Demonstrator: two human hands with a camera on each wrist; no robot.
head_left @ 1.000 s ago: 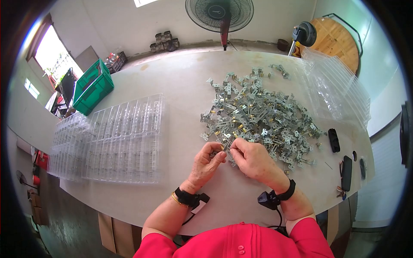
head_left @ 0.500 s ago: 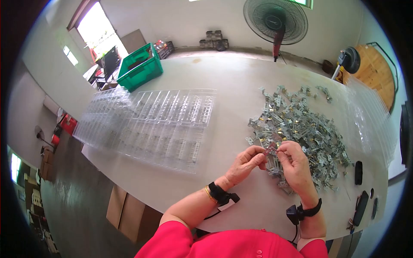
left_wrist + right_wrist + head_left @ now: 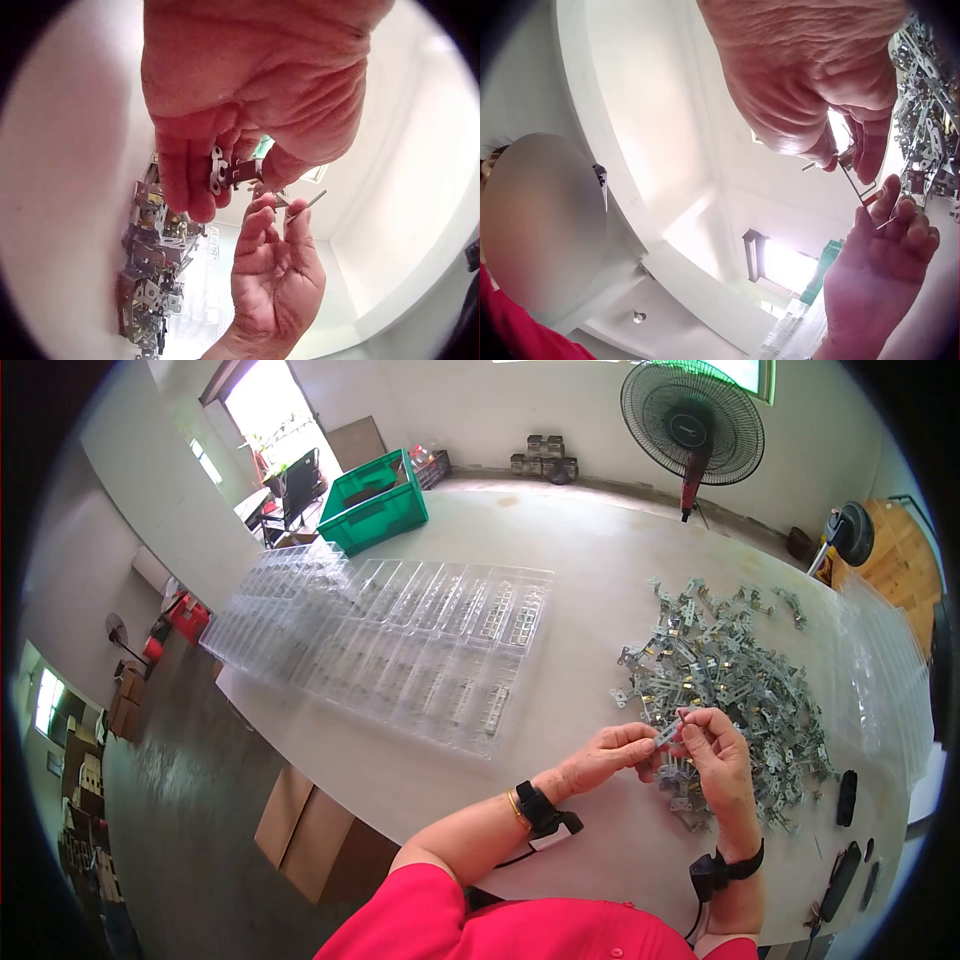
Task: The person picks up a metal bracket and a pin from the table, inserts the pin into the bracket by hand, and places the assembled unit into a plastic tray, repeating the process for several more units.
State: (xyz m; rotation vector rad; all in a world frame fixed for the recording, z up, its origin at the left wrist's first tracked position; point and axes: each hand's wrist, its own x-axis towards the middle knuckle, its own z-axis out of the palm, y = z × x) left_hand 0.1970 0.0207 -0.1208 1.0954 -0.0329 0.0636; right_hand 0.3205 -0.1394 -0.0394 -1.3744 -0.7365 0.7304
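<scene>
Just in front of the heap of metal brackets (image 3: 735, 680), both hands meet at one small metal bracket (image 3: 667, 735). My left hand (image 3: 605, 757) pinches one end of it between thumb and fingers. In the left wrist view, a flat tab with holes (image 3: 217, 171) shows by those fingers. My right hand (image 3: 724, 768) pinches the other end, and a thin metal pin (image 3: 318, 199) sticks out past its fingertips. The right wrist view shows the bracket's long thin side (image 3: 852, 181) spanning between the two hands. Fingers hide part of the bracket.
Clear plastic compartment trays (image 3: 420, 650) holding rows of parts lie left on the table (image 3: 570, 540). Behind them stands a green crate (image 3: 375, 510). More clear trays (image 3: 875, 680) are stacked at right. A black case (image 3: 841, 880) lies near the right edge.
The head view has turned left, so the table and hands appear farther right. Both hands stay together at the heap's near edge, and the bracket between them is more exposed now.
</scene>
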